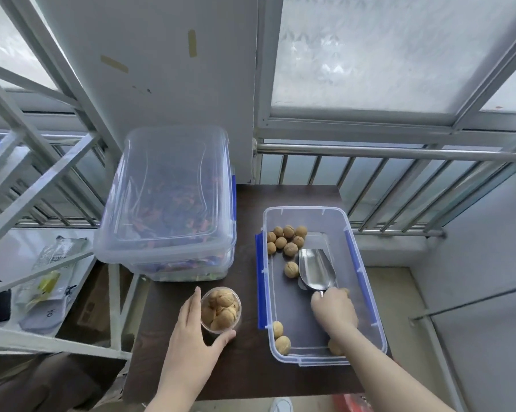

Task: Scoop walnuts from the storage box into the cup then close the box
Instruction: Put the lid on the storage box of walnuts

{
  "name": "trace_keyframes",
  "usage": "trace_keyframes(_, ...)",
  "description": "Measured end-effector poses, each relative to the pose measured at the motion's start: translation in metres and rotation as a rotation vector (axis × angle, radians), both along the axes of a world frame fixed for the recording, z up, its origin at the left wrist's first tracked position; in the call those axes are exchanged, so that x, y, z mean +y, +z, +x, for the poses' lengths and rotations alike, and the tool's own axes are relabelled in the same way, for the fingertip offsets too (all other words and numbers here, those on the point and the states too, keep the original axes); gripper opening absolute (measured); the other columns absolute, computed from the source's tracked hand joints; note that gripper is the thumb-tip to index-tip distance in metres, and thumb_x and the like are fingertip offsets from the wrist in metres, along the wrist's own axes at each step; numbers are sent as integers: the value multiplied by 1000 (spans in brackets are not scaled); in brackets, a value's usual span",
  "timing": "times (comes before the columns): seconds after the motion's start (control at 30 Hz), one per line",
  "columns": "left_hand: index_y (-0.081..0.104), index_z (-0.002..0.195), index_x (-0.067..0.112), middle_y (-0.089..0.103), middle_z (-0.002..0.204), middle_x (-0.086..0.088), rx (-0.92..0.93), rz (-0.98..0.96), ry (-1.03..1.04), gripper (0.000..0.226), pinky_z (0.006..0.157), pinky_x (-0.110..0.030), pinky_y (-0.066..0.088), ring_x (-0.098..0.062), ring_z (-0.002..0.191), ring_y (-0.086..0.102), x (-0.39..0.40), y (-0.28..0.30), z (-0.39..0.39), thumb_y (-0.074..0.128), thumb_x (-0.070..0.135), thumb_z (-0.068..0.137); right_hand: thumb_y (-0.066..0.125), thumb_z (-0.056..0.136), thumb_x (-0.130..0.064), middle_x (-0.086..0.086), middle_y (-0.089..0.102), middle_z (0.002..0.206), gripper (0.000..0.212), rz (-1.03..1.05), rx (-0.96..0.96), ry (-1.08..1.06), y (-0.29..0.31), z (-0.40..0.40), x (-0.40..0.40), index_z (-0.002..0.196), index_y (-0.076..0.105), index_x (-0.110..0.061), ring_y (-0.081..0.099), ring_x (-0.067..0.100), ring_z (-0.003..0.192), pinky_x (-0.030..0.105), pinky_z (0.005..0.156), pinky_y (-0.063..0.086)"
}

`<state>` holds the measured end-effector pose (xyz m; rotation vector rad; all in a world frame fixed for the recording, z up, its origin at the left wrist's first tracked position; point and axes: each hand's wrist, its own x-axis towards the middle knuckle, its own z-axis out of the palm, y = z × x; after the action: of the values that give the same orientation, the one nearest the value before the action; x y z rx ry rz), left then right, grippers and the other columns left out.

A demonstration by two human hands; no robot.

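Observation:
An open clear storage box (367,281) with blue clips sits on the right of the dark table. Several walnuts (286,237) lie at its far end, with one walnut (291,269) mid-box and a few near the front. My right hand (334,313) is inside the box, shut on the handle of a metal scoop (316,272) whose bowl looks empty. A clear plastic cup (220,310) full of walnuts stands left of the box. My left hand (191,334) wraps around the cup's left and front side. No lid for the open box is visible.
A large closed clear bin (167,197) stacked on another stands at the table's back left. A metal railing (399,156) and frosted window run behind. A white shelf frame (42,179) with packets is at the left. The table's front edge (251,394) is near me.

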<state>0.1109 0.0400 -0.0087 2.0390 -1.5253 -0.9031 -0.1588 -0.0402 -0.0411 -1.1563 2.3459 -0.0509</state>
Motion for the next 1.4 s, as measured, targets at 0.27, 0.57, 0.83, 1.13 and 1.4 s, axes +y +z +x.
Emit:
trace_keyframes(0.27, 61, 112, 37, 63, 109, 8, 19, -393, 316, 36, 74, -5, 45, -4, 94, 60, -29, 109, 89, 59, 8, 91, 53, 91, -28, 6, 64, 105, 24, -579, -185, 209, 91, 24, -46, 109, 62, -14, 58, 26, 99, 41, 88, 48)
trace_keyframes(0.57, 55, 122, 9, 55, 125, -10, -1, -122, 407, 52, 98, -41, 41, -29, 121, 49, -172, 124, 144, 58, 49, 88, 45, 86, -59, 6, 51, 104, 60, -294, -537, 375, 128, 159, -155, 112, 57, -7, 50, 22, 88, 36, 76, 43)
trace_keyframes(0.83, 60, 119, 15, 65, 116, -3, 115, -42, 387, 61, 90, -40, 51, -26, 104, 62, -183, 110, 135, 68, 58, 76, 49, 93, -50, 15, 31, 146, 69, -297, -543, 353, 116, 189, -149, 141, 31, -4, 41, 33, 129, 47, 105, 41)
trace_keyframes(1.13, 53, 123, 22, 61, 109, 7, 142, -295, 290, 42, 83, -32, 46, -16, 97, 58, -155, 171, 80, 65, 41, 87, 52, 86, -58, 0, 45, 137, 67, -605, -735, 269, 146, 139, -126, 141, 41, -22, 45, 16, 127, 42, 110, 39)
trace_keyframes(1.4, 2, 155, 24, 25, 155, 1, 247, -140, 83, 82, 110, -30, 30, -13, 131, 43, -93, 110, -73, 57, 33, 93, 52, 99, -30, -16, 61, 132, 40, -718, -650, 132, 134, -30, -40, 139, 51, -30, 53, 0, 125, 36, 109, 41)
